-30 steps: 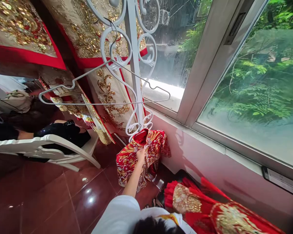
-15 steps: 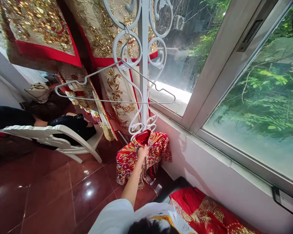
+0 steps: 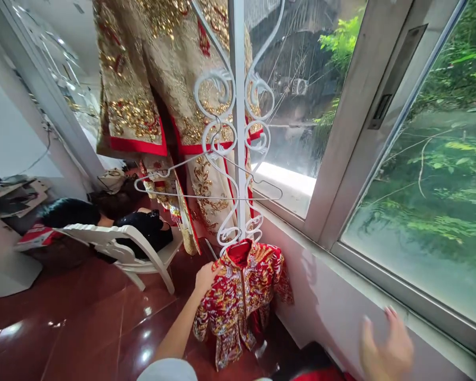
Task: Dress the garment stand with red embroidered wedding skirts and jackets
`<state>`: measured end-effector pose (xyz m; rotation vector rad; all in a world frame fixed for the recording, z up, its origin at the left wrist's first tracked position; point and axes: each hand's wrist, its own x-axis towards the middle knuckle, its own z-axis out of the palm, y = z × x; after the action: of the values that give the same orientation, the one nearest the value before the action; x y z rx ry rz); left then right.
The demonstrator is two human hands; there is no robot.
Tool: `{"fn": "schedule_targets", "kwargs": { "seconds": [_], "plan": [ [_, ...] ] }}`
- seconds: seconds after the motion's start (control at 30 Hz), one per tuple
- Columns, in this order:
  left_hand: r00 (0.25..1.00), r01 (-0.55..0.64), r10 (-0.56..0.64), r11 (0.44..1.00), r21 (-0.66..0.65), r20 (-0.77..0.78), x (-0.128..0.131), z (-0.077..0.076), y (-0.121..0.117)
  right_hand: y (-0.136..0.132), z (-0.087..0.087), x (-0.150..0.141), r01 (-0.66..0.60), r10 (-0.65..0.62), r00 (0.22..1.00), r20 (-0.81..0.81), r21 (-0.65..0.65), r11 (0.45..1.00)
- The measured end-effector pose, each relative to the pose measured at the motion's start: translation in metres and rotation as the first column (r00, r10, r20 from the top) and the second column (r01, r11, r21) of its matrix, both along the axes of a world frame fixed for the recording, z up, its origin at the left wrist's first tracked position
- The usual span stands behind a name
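Note:
A short red jacket [image 3: 238, 296], heavily embroidered in gold and silver, hangs low at the foot of the white scrollwork stand [image 3: 238, 132]. My left hand [image 3: 207, 278] is at its left-hand shoulder, gripping the cloth there; the fingertips are partly hidden. Off to the right, my right hand [image 3: 386, 346] is raised in front of the wall below the window, holding nothing, its thumb and fingers apart and slightly blurred. Above the jacket, a bare wire hanger [image 3: 210, 197] hooks onto a scroll of the stand.
Long cream garments with gold sequins and red borders [image 3: 135, 116] hang behind the stand. At left, a person in dark clothing [image 3: 143, 230] is by a white chair [image 3: 135, 238]. The sliding window [image 3: 325, 211] and its sill run along the right. Red cloth shows at the bottom edge.
My left hand has moved from the jacket's collar front to its left-hand shoulder. My right hand has come into view at lower right. The camera view has tilted up.

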<state>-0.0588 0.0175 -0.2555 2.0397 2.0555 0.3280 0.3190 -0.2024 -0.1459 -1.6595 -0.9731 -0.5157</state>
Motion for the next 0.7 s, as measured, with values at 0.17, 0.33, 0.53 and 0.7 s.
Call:
{"fn": "schedule_targets", "kwargs": {
  "seconds": [0.17, 0.33, 0.53, 0.7],
  "plan": [
    [0.997, 0.063, -0.061, 0.998, 0.032, -0.045, -0.014, 0.012, -0.005, 0.125, 0.118, -0.058, -0.373, 0.316, 0.903, 0.291, 0.166, 0.913],
    [0.959, 0.209, -0.180, 0.971, 0.115, -0.220, -0.032, 0.052, 0.016, 0.218, 0.217, -0.116, -0.590, 0.651, 0.724, 0.227, -0.285, 0.755],
    [0.711, 0.678, -0.481, 0.660, 0.323, -0.512, 0.001, 0.120, 0.020, 0.239, 0.235, -0.131, -0.550, 0.616, 0.769, 0.170, -0.317, 0.773],
    [0.713, 0.697, -0.357, 0.461, 0.550, -0.604, -0.013, 0.196, -0.004, 0.206, 0.283, -0.075, -0.310, 0.303, 0.918, 0.255, -0.014, 0.951]
  ]
}}
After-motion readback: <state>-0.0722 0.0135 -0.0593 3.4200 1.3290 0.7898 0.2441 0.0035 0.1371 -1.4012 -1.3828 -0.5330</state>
